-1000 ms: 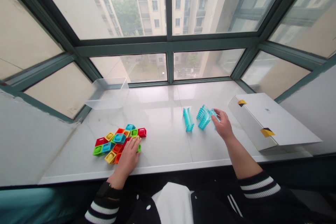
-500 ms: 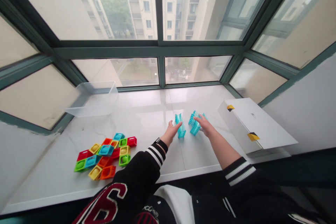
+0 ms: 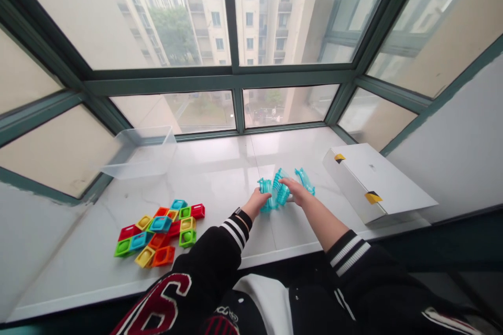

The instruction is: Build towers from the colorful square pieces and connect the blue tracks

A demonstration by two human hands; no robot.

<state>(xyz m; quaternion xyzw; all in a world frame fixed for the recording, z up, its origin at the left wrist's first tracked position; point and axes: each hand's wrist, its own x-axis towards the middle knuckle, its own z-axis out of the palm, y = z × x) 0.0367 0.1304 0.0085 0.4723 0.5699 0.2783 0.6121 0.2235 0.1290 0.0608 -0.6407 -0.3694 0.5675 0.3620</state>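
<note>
Three translucent turquoise plastic pieces with ridged edges are on the white sill in front of me. My left hand (image 3: pixel 258 202) is closed on the left turquoise piece (image 3: pixel 266 187), its thumb across the near side. Fingers of my right hand (image 3: pixel 295 190) are bent around the middle turquoise piece (image 3: pixel 281 194), which stands close beside the left one; I cannot tell whether the two touch. Just beyond my right hand, the third turquoise piece (image 3: pixel 305 180) lies untouched. Some of my fingertips are hidden behind the pieces.
Red, yellow, green, blue and orange blocks (image 3: pixel 160 224) lie clustered at the left. A clear plastic bin (image 3: pixel 137 167) stands at the back left. A white box (image 3: pixel 387 178) with yellow-black tabs is at the right. Windows (image 3: pixel 236 84) border the white sill (image 3: pixel 212 167).
My right hand has moved left with the middle piece, bringing it close to the left one. The third piece now shows separately at right. My left hand has closed around its piece.
</note>
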